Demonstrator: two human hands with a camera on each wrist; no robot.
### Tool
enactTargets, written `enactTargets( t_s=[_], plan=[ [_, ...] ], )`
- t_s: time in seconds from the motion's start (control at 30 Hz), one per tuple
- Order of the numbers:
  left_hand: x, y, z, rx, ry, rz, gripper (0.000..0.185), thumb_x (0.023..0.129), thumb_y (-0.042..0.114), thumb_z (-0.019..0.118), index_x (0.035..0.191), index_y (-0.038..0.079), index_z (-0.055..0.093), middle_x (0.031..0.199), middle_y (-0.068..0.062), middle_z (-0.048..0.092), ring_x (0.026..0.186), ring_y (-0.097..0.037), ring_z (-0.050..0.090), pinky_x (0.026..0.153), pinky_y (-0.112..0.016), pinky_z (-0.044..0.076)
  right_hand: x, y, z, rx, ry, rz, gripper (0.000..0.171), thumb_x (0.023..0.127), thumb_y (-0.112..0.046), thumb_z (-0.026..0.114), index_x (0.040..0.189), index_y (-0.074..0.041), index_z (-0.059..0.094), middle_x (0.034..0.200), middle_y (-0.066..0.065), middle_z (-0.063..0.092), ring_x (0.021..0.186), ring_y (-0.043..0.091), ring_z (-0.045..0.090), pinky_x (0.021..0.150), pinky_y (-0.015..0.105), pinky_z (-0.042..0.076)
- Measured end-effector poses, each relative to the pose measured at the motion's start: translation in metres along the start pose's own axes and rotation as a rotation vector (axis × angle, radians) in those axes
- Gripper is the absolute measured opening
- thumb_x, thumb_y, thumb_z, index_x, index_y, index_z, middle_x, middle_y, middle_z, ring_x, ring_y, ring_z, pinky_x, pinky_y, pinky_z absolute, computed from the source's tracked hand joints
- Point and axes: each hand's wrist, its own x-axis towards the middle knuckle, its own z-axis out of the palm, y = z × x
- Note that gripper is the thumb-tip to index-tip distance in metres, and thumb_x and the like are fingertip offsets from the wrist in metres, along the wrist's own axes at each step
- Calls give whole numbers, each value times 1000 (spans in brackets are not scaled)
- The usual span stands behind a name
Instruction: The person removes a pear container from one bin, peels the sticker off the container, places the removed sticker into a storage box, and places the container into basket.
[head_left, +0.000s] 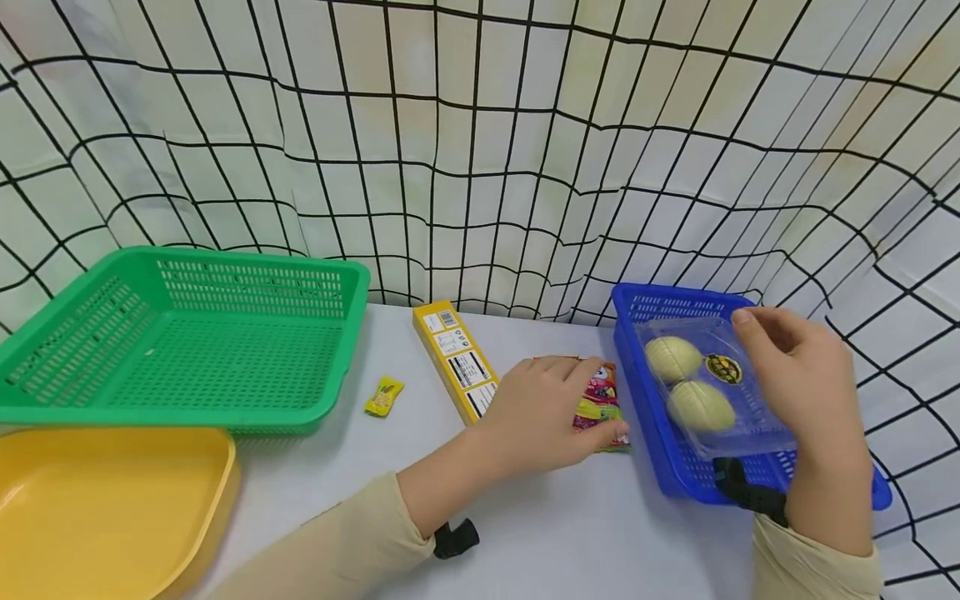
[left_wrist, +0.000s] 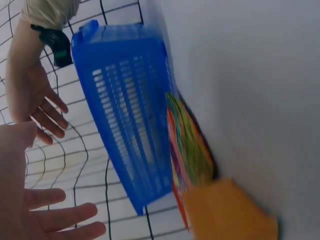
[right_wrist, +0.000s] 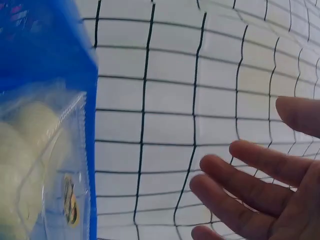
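My left hand (head_left: 542, 410) hovers over a colourful snack bag (head_left: 604, 400), partly hiding it and the lower end of a long yellow box (head_left: 459, 358). Its fingers are spread with nothing in them in the left wrist view. My right hand (head_left: 804, 375) is raised over the right side of the blue basket (head_left: 637, 392), fingers relaxed and holding nothing. Inside that basket lies a clear plastic pack (head_left: 738, 417) with two pale round fruits (head_left: 702, 407) and a dark oval label. The right wrist view shows my right fingers (right_wrist: 250, 195) apart from the pack.
A green basket (head_left: 356, 333) stands at the back left, with a yellow tray (head_left: 213, 508) in front of it. One small yellow wrapped candy (head_left: 384, 397) lies on the white table (head_left: 555, 533). A white cloth with a black grid rises behind.
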Motion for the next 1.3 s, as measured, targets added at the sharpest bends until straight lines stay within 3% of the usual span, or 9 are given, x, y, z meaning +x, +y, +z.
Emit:
enactTargets(
  t_s=[0.3,0.5,0.63,0.7,0.77,0.87,1.0,1.13,1.3],
  plan=[
    [16,34,18,-170,-96,-36,88,100,83,49,160,18,55,160,-4,53,150,-22,48,120,-45,47,14,32,-7,51,73,243,73,111,-61,43,157,-6,59,149,23,61,131,42,54,91,56,47],
    [23,54,39,-271,-119,-66,86,97,82,57,159,23,55,169,-6,42,155,-25,43,117,-50,49,20,49,-9,114,103,346,74,111,-61,43,161,-8,54,156,21,57,144,43,48,109,65,42],
    [24,64,53,-324,-123,-58,82,96,80,61,157,26,57,170,-6,40,156,-22,41,118,-46,48,21,61,-8,153,176,443,67,111,-58,46,158,-13,60,122,-7,71,117,17,60,98,41,49],
    [24,67,58,-312,-130,-45,81,96,81,62,156,26,58,169,-5,40,155,-21,40,119,-44,47,20,68,-8,169,202,474,65,110,-58,48,155,-13,64,101,-22,64,98,4,56,85,31,45],
    [23,68,62,-290,-143,-33,81,96,82,61,156,27,58,168,-5,40,155,-20,40,119,-42,47,19,76,-8,183,188,496,66,110,-59,49,154,-12,64,99,-23,61,95,2,54,82,31,44],
    [22,68,65,-272,-149,-21,84,95,83,60,156,25,57,168,-4,40,155,-19,39,119,-41,47,17,87,-7,155,81,479,74,110,-61,44,158,-7,57,125,4,69,116,24,60,92,47,48],
    [22,66,67,-282,-149,-26,89,94,84,60,158,22,56,168,-4,40,156,-19,39,118,-41,48,17,98,-6,56,-155,402,88,111,-65,34,169,2,34,162,40,38,141,64,41,101,80,43],
    [22,65,69,-301,-139,-40,99,93,85,60,164,17,48,168,-3,41,154,-18,43,117,-41,50,22,106,-5,59,-345,399,98,110,-71,30,171,5,17,170,45,11,147,74,20,105,88,34],
    [23,64,71,-331,-124,-56,104,92,85,62,167,15,43,167,-3,42,151,-17,46,116,-40,51,26,114,-4,96,-458,399,95,112,-67,30,170,7,14,172,42,3,153,71,8,115,85,24]
  ],
)
